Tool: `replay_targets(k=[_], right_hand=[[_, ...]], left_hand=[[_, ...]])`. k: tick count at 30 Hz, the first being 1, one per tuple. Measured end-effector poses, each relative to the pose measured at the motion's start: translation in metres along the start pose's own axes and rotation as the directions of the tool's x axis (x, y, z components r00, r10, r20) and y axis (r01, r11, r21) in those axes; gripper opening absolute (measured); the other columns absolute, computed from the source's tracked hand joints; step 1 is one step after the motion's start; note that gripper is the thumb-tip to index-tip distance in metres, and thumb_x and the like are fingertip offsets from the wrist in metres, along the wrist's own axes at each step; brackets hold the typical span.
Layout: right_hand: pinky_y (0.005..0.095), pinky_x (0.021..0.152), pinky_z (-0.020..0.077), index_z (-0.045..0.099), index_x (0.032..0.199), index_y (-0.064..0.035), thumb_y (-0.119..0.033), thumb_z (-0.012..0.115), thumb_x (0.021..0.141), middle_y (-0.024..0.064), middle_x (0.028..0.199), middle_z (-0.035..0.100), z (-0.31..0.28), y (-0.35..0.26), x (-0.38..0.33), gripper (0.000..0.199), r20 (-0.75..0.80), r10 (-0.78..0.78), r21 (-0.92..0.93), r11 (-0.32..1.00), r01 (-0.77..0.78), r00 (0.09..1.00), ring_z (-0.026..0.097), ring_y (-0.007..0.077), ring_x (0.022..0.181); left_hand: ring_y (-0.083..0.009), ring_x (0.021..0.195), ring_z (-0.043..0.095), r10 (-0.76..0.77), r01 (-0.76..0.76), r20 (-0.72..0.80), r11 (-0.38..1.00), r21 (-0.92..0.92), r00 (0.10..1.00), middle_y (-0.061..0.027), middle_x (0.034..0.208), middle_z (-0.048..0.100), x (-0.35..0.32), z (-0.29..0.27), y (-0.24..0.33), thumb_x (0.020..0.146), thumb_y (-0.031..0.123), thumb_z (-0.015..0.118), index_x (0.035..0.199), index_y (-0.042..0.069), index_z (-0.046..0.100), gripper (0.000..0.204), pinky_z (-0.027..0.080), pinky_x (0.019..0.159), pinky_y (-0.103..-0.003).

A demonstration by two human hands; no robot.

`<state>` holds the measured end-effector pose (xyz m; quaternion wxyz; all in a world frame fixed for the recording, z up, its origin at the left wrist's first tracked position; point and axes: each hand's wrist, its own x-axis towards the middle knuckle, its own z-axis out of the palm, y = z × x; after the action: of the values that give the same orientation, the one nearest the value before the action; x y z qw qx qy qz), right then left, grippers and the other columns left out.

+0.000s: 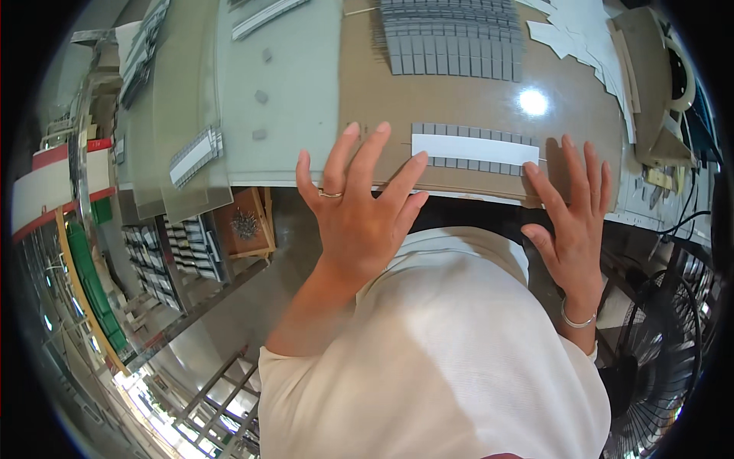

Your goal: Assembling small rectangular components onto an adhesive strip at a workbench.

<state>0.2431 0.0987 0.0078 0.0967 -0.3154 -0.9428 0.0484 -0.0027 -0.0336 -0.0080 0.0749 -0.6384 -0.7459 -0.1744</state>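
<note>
A white strip point(474, 148) lies flat along a row of small grey rectangular pieces point(478, 130), whose ends stick out above and below it, near the front edge of the brown board. My left hand point(359, 199) has its fingers spread, the index fingertip at the strip's left end. At the strip's right end, the index fingertip of my right hand point(569, 199) rests on or just over it, the other fingers spread. Neither hand grips anything. Farther back on the board sits a large block of grey pieces point(455, 46) in tight rows.
Loose grey pieces point(261, 97) dot the pale green sheet at left. A finished-looking strip bundle point(196, 157) lies on the glass sheet point(183, 84). White paper scraps point(577, 34) are at back right, by a beige device point(650, 92). A black fan point(657, 344) stands at lower right.
</note>
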Motion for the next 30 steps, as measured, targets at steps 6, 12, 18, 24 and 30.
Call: replay_targets(k=[6,12,18,24,30], right_hand=[[0.0559,0.118,0.0153,0.063,0.133,-0.0165,-0.064,0.042,0.095,0.0156,0.157,0.035,-0.006,0.007,0.009,0.064,0.014,-0.044,0.153,0.987,0.041,0.999,0.026,0.0398,0.146],[0.0540,0.117,0.0192,0.068,0.124,-0.0086,-0.058,0.045,0.097,0.0187,0.153,0.039,-0.008,0.006,0.018,0.061,0.023,-0.057,0.418,0.908,0.042,0.998,0.025,0.0429,0.146],[0.0531,0.117,0.0204,0.070,0.118,-0.0053,-0.055,0.046,0.098,0.0207,0.152,0.041,-0.010,-0.013,0.032,0.059,0.065,-0.159,0.551,0.829,0.098,0.985,0.024,0.0452,0.146],[0.0537,0.117,0.0194,0.066,0.125,-0.0058,-0.054,0.047,0.099,0.0183,0.153,0.040,-0.010,-0.024,0.042,0.058,-0.022,-0.189,0.572,0.803,0.168,0.982,0.023,0.0443,0.147],[0.0537,0.118,0.0203,0.064,0.126,-0.0050,-0.048,0.046,0.101,0.0167,0.152,0.041,-0.003,-0.012,0.053,0.054,-0.071,-0.092,0.400,0.910,0.112,0.993,0.025,0.0400,0.147]], left_hand=[[-0.0264,0.122,0.051,-0.026,0.019,-0.089,0.997,-0.071,0.996,-0.0035,0.133,0.056,-0.008,-0.003,-0.002,0.071,0.027,0.082,0.108,0.021,0.071,0.039,0.033,0.104,-0.051],[-0.0185,0.091,0.069,-0.457,0.711,0.613,0.062,-0.701,0.644,-0.0123,0.095,0.072,-0.032,-0.001,0.013,0.094,0.009,0.065,0.106,-0.004,0.066,0.018,0.054,0.086,-0.032],[-0.0212,0.099,0.069,-0.433,0.536,0.734,-0.503,-0.678,0.523,-0.0123,0.110,0.070,-0.025,-0.003,0.025,0.096,0.015,0.062,0.115,-0.002,0.065,0.026,0.055,0.087,-0.034],[-0.0170,0.082,0.071,-0.586,0.481,0.585,-0.344,-0.806,0.561,-0.0096,0.098,0.072,-0.028,-0.039,-0.028,0.092,0.012,0.068,0.111,-0.002,0.066,0.023,0.056,0.072,-0.027],[-0.0161,0.074,0.071,-0.813,0.393,0.325,-0.130,-0.910,0.484,-0.0102,0.089,0.072,-0.032,-0.110,-0.191,0.091,0.014,0.069,0.102,0.001,0.067,0.017,0.045,0.052,-0.021]])
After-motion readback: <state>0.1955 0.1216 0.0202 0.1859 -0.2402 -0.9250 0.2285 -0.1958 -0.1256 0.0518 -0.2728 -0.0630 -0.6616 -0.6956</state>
